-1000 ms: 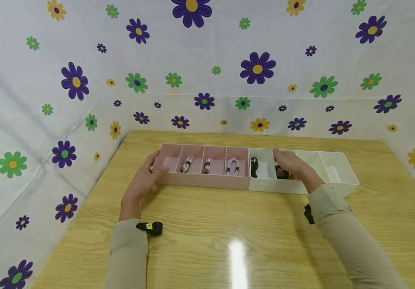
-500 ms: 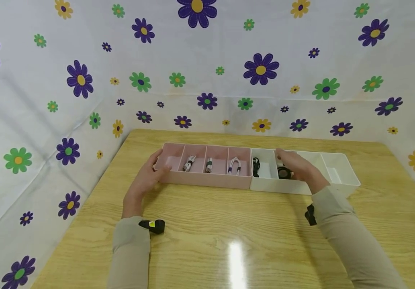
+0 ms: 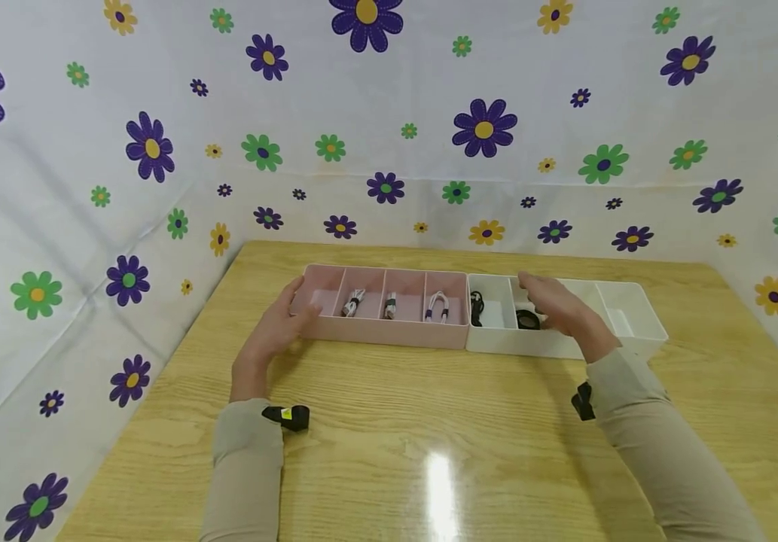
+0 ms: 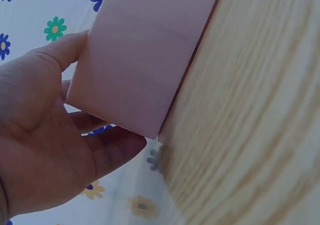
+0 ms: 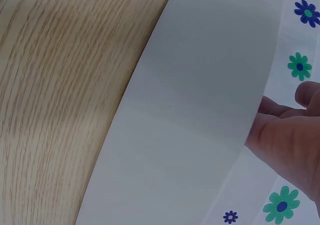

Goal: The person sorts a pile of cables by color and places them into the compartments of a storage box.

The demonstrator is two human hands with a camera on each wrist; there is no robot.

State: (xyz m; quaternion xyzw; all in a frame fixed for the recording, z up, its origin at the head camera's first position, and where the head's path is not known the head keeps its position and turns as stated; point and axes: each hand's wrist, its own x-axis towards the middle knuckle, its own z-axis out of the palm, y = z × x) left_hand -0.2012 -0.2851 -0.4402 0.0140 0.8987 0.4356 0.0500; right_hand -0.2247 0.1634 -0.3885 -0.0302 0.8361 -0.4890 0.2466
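Observation:
In the head view, my left hand [image 3: 275, 324] holds the left end of a pink divided box [image 3: 389, 331], thumb at the front rim, fingers on the end wall. Three of its compartments each have a bundled white cable: the first [image 3: 355, 302], the second [image 3: 390, 306] and a looped one [image 3: 431, 307]. A white divided box [image 3: 497, 340] adjoins it on the right. Its leftmost compartment contains a black cable [image 3: 477, 307]; a coiled black cable [image 3: 524, 315] lies in the neighbouring one. Just above that box hovers my right hand [image 3: 561, 305], fingers loose, holding nothing visible; its fingertips are partly hidden.
Both boxes stand in a row toward the back of a wooden table [image 3: 361, 436]. Behind and to the left hangs a white flower-print cloth [image 3: 416, 75]. A strip of light reflects off the tabletop in front of the boxes.
My right hand has let go of the coiled black cable and risen slightly, so the coil shows more fully in its compartment. The left hand stays at the pink box's end.

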